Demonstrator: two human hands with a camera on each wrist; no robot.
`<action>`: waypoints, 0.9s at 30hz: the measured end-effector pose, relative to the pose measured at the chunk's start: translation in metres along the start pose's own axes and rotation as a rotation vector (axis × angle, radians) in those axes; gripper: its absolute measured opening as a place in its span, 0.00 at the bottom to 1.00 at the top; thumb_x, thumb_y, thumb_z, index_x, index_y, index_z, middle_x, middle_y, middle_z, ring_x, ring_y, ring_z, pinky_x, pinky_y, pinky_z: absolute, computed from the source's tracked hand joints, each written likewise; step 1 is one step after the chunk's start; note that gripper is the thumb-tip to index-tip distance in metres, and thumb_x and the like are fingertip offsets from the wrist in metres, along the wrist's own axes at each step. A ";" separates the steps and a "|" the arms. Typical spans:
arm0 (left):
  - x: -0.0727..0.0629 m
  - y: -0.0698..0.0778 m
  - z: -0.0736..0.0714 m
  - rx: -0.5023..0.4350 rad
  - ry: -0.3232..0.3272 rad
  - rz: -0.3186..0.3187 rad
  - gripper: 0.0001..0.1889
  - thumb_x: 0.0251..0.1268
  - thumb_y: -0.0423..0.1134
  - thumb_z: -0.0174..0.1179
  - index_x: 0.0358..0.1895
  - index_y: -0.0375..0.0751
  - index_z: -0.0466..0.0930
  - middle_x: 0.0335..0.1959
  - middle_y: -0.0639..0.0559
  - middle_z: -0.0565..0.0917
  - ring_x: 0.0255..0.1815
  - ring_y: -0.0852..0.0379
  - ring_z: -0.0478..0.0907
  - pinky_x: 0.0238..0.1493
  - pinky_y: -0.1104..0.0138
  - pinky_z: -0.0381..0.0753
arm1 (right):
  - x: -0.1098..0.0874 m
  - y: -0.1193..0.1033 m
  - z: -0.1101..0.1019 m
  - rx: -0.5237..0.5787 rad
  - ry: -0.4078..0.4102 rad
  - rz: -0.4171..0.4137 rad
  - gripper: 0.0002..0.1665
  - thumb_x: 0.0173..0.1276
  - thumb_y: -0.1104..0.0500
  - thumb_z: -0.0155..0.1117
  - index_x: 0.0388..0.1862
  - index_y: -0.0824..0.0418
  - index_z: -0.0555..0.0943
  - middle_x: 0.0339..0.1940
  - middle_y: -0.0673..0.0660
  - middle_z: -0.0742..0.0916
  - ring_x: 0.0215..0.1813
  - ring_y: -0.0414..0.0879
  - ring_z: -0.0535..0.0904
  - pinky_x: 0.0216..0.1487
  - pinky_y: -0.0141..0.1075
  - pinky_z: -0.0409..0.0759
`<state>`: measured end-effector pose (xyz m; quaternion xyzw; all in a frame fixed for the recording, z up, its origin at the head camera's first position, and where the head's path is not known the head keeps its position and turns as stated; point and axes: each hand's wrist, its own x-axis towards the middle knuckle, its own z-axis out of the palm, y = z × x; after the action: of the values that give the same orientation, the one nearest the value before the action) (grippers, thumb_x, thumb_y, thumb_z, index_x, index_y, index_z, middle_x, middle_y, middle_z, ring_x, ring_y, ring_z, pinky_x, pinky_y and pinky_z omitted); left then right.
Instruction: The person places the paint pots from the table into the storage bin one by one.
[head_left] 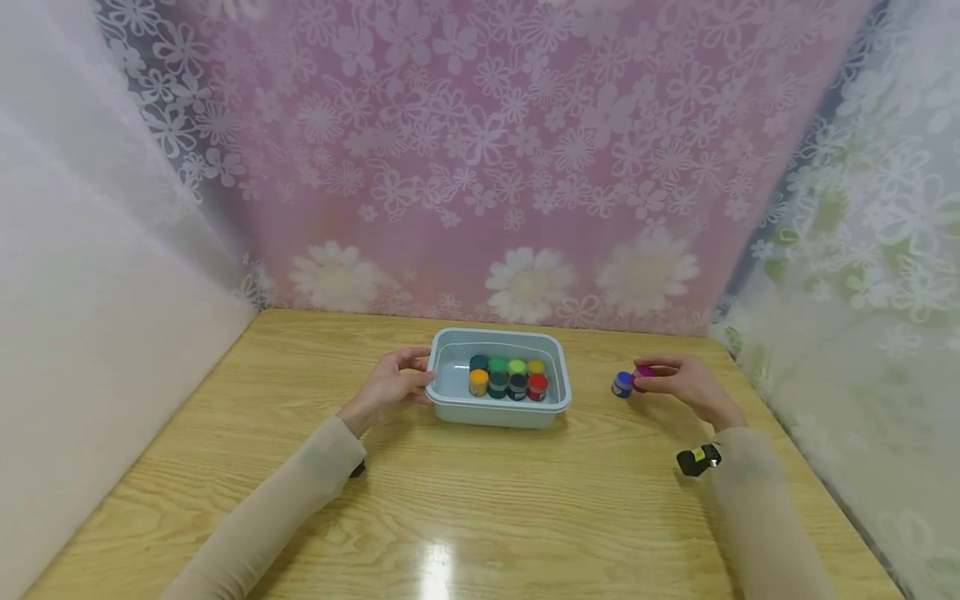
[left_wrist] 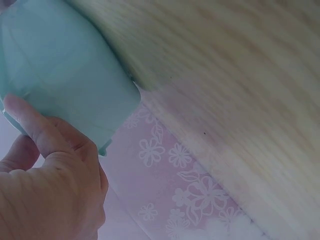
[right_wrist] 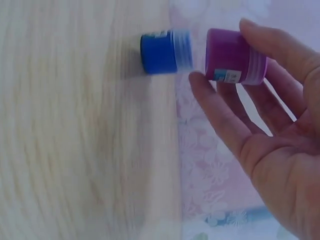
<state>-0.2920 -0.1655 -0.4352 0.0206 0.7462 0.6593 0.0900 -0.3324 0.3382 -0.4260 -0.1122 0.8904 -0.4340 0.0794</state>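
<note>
A pale blue plastic tub (head_left: 495, 414) sits on the table. Several small paint jars stand inside it, among them an orange one (head_left: 478, 383) and a red one (head_left: 537, 387). At the tub's left end my left hand (head_left: 388, 385) grips the rim; the left wrist view has that hand (left_wrist: 60, 170) against the tub's outer wall (left_wrist: 70, 75). My right hand (head_left: 686, 385), right of the tub, holds a purple paint jar (right_wrist: 229, 55) between thumb and fingers. Close beside it stands a blue paint jar (head_left: 622, 384) with a clear lid, apart from the fingers.
The wooden table (head_left: 480, 500) reaches back to a pink flowered curtain (head_left: 480, 167). Pale cloth hangs along the left side (head_left: 112, 250) and flowered cloth along the right (head_left: 862, 333). A black wrist camera (head_left: 697, 460) is strapped by the right sleeve.
</note>
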 end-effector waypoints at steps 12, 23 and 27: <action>-0.001 0.000 0.001 -0.021 -0.002 -0.003 0.29 0.66 0.32 0.63 0.70 0.44 0.69 0.52 0.40 0.72 0.32 0.53 0.81 0.51 0.42 0.83 | 0.008 -0.028 0.021 0.082 -0.010 -0.016 0.38 0.62 0.45 0.71 0.67 0.59 0.74 0.58 0.60 0.85 0.59 0.46 0.81 0.68 0.45 0.75; -0.001 0.002 0.001 -0.015 -0.007 0.001 0.29 0.67 0.31 0.62 0.71 0.43 0.68 0.51 0.40 0.72 0.33 0.53 0.81 0.52 0.41 0.82 | 0.014 -0.059 0.042 0.169 -0.048 -0.009 0.37 0.61 0.46 0.73 0.66 0.60 0.75 0.60 0.62 0.83 0.53 0.41 0.83 0.64 0.49 0.77; -0.001 0.001 0.002 -0.009 -0.004 0.001 0.29 0.67 0.32 0.62 0.71 0.43 0.68 0.52 0.40 0.72 0.32 0.53 0.81 0.52 0.41 0.82 | 0.016 -0.070 0.053 0.181 -0.031 -0.022 0.37 0.62 0.47 0.73 0.66 0.60 0.75 0.61 0.62 0.83 0.56 0.44 0.81 0.65 0.49 0.75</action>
<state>-0.2905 -0.1636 -0.4339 0.0219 0.7430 0.6627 0.0911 -0.3264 0.2516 -0.4041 -0.1211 0.8448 -0.5120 0.0980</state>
